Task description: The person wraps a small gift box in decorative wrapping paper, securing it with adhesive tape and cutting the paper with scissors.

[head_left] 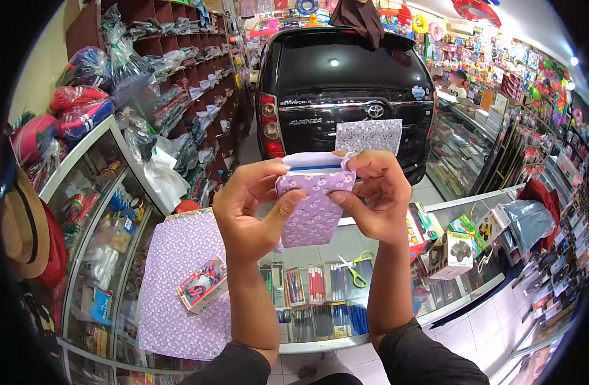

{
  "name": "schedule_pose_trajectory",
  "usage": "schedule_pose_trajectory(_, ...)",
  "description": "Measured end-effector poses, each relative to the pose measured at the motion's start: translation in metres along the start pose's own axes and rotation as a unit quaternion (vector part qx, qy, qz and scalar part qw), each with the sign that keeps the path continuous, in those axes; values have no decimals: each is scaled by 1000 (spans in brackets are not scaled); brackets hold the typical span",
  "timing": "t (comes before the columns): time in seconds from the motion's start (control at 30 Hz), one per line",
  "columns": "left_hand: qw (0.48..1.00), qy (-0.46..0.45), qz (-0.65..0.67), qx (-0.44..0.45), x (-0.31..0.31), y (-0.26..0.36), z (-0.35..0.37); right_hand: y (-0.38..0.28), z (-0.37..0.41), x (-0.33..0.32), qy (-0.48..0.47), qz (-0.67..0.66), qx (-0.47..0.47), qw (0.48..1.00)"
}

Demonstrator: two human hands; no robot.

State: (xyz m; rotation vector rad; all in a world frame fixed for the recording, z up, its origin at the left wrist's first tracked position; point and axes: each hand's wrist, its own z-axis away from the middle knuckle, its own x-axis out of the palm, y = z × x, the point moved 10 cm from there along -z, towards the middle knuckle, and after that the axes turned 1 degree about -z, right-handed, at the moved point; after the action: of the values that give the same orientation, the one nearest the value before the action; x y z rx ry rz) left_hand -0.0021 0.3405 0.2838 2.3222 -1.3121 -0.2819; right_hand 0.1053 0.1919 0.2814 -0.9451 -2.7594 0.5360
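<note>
Held up in front of me is a small purple packet with white flowers (312,215), its top end open and a blue and white edge showing inside. My left hand (259,202) grips its upper left side, thumb on the front face. On the upper right side, my right hand (376,192) pinches the paper edge, thumb also on the front. Below left, a sheet of the same purple flowered paper (169,289) lies on the glass counter, with a small red picture box (203,284) on it. Green-handled scissors (355,269) lie open on the glass below the packet.
The glass counter (320,348) holds pens and pencils. Boxed toys (460,251) and a grey bag (528,221) sit at its right. Behind stands a black car (345,77). A glass case (83,256) is at left; a person (458,83) is far back right.
</note>
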Motion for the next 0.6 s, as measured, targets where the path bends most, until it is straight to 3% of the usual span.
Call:
schedule_pose_trajectory(0.1, 999, 40, 27, 22, -3, 3, 1, -7, -1, 2, -15, 16, -28, 999)
schedule_pose_trajectory(0.17, 991, 62, 116, 20, -5, 0, 1, -10, -1, 4, -10, 7, -31, 999)
schedule_pose_trajectory(0.37, 993, 22, 17, 112, -6, 11, 3, -16, -2, 5, -11, 13, -42, 999)
schedule_pose_trajectory(0.6, 990, 28, 51, 128, 18, 19, 0, -17, -1, 8, 14, -7, -76, 997)
